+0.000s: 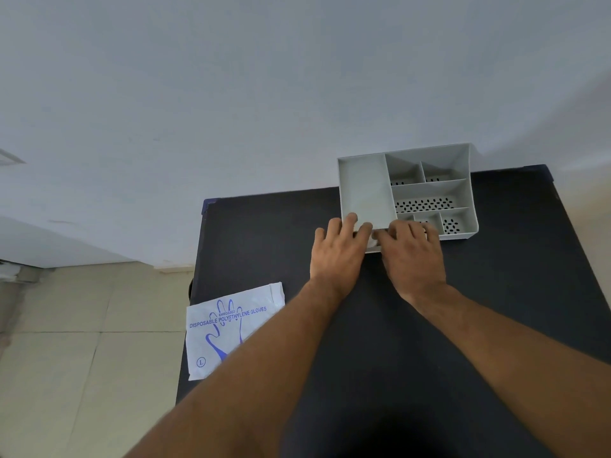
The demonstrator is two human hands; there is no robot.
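A grey plastic organiser tray (365,190) with several compartments, some with perforated floors, sits at the far edge of a black table (264,246). My left hand (339,256) lies at the tray's near left corner, fingertips over its front rim. Beside it, my right hand (413,259) rests against the tray's front wall, its fingers reaching over the rim into the small front compartments. Whether the fingers curl round the wall is hidden. The compartments that show hold nothing.
A white packet of disposable polyethylene gloves (231,328) lies at the table's left edge, partly under my left forearm. A pale wall stands right behind the table. Tiled floor (82,325) lies to the left.
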